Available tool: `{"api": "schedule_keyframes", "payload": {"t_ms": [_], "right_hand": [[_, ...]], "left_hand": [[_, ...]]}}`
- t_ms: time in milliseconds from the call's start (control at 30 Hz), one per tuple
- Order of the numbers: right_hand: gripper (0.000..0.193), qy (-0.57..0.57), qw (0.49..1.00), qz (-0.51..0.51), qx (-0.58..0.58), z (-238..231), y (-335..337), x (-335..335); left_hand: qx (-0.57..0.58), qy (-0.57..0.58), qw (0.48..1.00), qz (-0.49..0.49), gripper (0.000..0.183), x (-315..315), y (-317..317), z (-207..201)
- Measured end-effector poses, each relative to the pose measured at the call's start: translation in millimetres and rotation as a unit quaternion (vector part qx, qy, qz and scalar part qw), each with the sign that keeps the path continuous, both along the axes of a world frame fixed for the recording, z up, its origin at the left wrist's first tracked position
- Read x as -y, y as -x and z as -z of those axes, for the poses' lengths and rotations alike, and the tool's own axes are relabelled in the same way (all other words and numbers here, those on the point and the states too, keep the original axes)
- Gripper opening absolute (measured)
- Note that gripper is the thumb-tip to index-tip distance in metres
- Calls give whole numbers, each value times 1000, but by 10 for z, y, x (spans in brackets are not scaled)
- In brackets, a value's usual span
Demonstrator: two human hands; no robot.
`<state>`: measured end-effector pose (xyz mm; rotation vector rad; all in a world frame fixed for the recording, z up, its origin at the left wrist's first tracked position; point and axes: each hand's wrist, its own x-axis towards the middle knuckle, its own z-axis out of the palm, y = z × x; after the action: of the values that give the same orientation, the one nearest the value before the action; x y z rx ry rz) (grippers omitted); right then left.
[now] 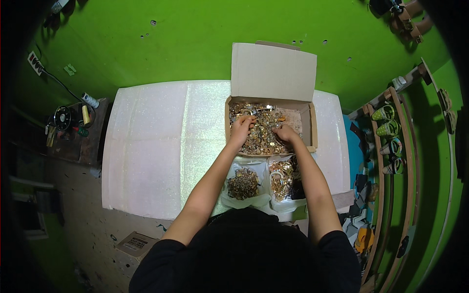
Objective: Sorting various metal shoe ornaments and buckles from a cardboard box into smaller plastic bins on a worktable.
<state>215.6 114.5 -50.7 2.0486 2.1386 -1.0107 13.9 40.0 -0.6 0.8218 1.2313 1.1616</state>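
A cardboard box (pixel 227 122) stands with its lid raised at the back. Inside lies a heap of small gold, silver and brown metal pieces (pixel 264 139), too small to name singly. Over the heap's left part my left hand (pixel 242 128) is closed, its fingertips bent together. My right hand (pixel 286 133) reaches in from the right, thumb and fingers pinched close to the pieces. Whatever either hand holds is too small to make out. Nearer me, a white plastic-lined container (pixel 264 178) holds more small pieces, and a second one (pixel 283 205) beside it holds gold and dark pieces.
A shiny white cloth (pixel 146 146) covers the table, which stands by a green wall (pixel 171 49). A wooden rack (pixel 383 195) with several small shoes (pixel 388 128) is at right. Left is a low dark table (pixel 93 136) with tools; a carton (pixel 137 244) sits on the floor.
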Motion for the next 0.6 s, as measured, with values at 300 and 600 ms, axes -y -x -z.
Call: {"api": "schedule_keyframes", "payload": {"t_ms": [300,600], "right_hand": [[68,19,994,-48,94,-306,301,232],[78,65,997,9,38,-433,317,321]], "left_hand": [[22,15,1000,-1,24,-7,31,21],[30,35,999,-1,23,9,31,22]]}}
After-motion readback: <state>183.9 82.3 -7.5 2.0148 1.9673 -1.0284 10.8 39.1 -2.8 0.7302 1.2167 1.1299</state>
